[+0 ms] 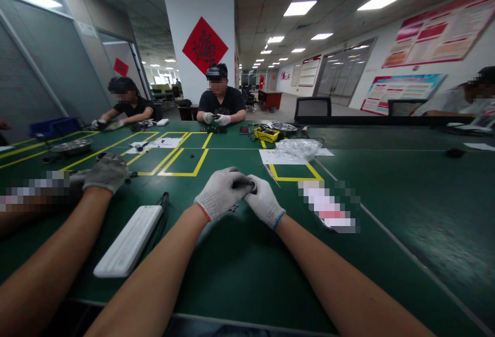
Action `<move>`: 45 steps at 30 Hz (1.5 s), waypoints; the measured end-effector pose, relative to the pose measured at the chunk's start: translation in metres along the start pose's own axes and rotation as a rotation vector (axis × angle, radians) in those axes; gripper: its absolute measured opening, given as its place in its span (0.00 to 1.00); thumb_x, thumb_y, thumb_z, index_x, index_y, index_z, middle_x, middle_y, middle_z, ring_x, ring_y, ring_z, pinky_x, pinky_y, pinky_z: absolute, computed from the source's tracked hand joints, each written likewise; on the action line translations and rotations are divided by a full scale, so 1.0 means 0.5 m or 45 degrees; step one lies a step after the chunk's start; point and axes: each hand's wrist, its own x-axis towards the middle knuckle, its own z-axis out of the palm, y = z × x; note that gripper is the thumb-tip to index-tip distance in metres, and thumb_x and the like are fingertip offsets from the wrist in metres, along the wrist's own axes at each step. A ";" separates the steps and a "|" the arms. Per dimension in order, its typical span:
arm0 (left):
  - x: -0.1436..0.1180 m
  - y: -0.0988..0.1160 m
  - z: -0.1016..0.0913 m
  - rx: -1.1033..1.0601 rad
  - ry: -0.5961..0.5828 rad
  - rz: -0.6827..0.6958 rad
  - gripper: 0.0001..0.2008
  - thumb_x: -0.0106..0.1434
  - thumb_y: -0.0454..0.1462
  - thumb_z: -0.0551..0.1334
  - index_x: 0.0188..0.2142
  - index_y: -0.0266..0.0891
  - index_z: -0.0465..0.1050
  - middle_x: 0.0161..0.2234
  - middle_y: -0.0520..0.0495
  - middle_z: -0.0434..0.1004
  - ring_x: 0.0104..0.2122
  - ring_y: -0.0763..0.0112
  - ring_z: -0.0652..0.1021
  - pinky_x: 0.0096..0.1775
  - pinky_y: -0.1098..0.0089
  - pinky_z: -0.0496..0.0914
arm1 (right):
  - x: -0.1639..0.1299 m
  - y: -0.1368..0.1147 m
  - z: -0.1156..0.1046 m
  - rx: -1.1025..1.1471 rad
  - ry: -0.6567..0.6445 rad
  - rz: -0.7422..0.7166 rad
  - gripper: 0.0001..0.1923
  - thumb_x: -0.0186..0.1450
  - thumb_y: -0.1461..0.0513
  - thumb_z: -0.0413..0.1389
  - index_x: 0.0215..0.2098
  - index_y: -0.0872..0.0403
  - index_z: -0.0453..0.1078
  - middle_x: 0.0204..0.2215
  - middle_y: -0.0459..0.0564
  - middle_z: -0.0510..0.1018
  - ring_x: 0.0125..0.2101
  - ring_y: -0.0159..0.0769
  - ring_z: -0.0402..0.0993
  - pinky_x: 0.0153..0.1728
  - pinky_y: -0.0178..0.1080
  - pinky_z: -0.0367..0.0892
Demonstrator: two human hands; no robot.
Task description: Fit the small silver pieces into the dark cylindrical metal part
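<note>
My left hand, in a white knit glove with an orange cuff, is closed, with its darkened thumb and fingertips pressed to a small metal ring. From the other side my right hand, gloved in white with a blue cuff, pinches the same ring. It looks like a bearing ring, though the fingers cover most of it. Just below the hands, several tiny shiny round pieces lie loose on the green table. A pair of tweezers rests beyond my right hand.
To the left lies a white power bank with a dark cable; beside it reach a co-worker's gloved hands. A blurred pinkish object sits to the right. Farther back are clear plastic bags, a yellow tray and a metal dish.
</note>
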 end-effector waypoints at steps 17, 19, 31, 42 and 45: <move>-0.001 0.007 -0.012 0.095 -0.067 0.041 0.06 0.64 0.36 0.66 0.34 0.41 0.84 0.32 0.48 0.78 0.31 0.69 0.77 0.34 0.69 0.70 | -0.008 -0.003 0.011 -0.084 0.005 -0.044 0.02 0.56 0.64 0.55 0.29 0.52 0.70 0.26 0.44 0.75 0.30 0.36 0.68 0.34 0.38 0.64; -0.001 0.009 -0.015 0.136 -0.090 0.042 0.06 0.63 0.36 0.66 0.34 0.42 0.84 0.31 0.48 0.78 0.31 0.69 0.77 0.34 0.69 0.70 | -0.009 -0.005 0.012 -0.087 0.002 -0.050 0.04 0.55 0.65 0.55 0.30 0.52 0.70 0.27 0.44 0.76 0.30 0.36 0.69 0.34 0.37 0.63; -0.002 0.019 -0.020 0.334 -0.155 0.069 0.07 0.63 0.36 0.65 0.34 0.43 0.84 0.32 0.47 0.77 0.31 0.66 0.76 0.35 0.68 0.70 | -0.011 -0.016 0.008 -0.180 -0.022 -0.048 0.05 0.57 0.66 0.56 0.32 0.51 0.71 0.29 0.46 0.78 0.31 0.38 0.72 0.34 0.38 0.64; -0.004 0.023 -0.022 0.380 -0.202 0.081 0.07 0.64 0.36 0.64 0.36 0.43 0.84 0.36 0.46 0.78 0.35 0.63 0.77 0.36 0.67 0.71 | -0.010 -0.018 0.007 -0.234 -0.013 -0.050 0.05 0.56 0.66 0.55 0.31 0.51 0.70 0.28 0.46 0.77 0.30 0.38 0.72 0.32 0.38 0.62; -0.003 0.022 -0.021 0.360 -0.196 0.064 0.08 0.64 0.36 0.64 0.35 0.43 0.84 0.35 0.46 0.78 0.34 0.64 0.77 0.36 0.67 0.70 | -0.010 -0.015 0.009 -0.242 -0.010 -0.062 0.04 0.56 0.66 0.55 0.30 0.51 0.70 0.27 0.46 0.77 0.30 0.37 0.71 0.32 0.37 0.61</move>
